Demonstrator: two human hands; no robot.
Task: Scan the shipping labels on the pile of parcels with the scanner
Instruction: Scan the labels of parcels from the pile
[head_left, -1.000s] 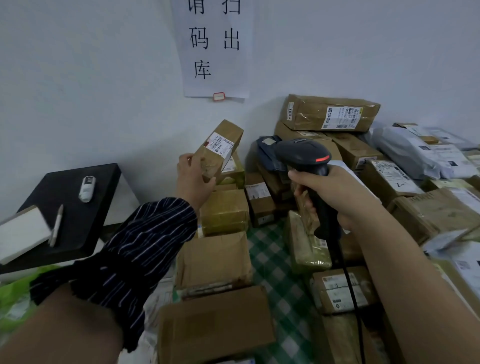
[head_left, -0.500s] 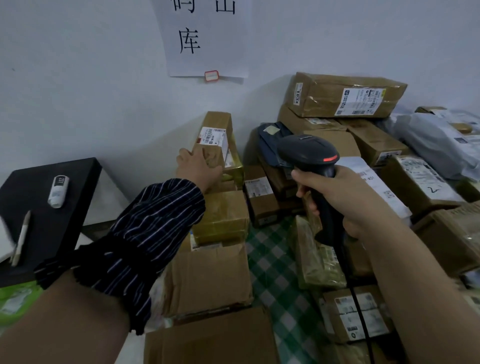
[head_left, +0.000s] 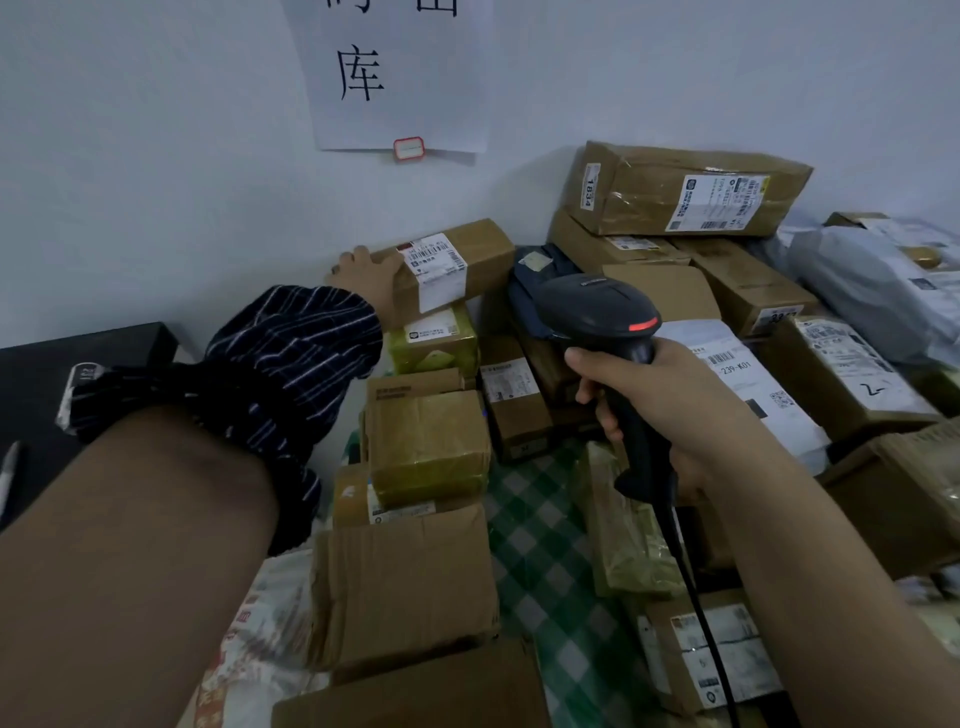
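A pile of brown cardboard parcels covers a green checked cloth (head_left: 540, 525) against the wall. My left hand (head_left: 363, 278) grips the left end of a long brown parcel (head_left: 478, 254) that lies flat on top of a yellow-taped box (head_left: 434, 343), its white shipping label (head_left: 436, 267) facing up. My right hand (head_left: 670, 400) grips the handle of the black scanner (head_left: 597, 312), whose head shows a red light and points toward the back of the pile, to the right of the held parcel. Its cable (head_left: 696, 597) hangs down.
A black side table (head_left: 31, 374) with a small white device (head_left: 78, 382) stands at the left. A large labelled box (head_left: 685, 189) tops the stack at the back right, with grey mailer bags (head_left: 878, 286) beside it. A paper sign (head_left: 395, 73) hangs on the wall.
My left hand has lowered the long parcel from a tilted, raised position to lie flat on the stack by the wall. The scanner hand has stayed roughly in place.
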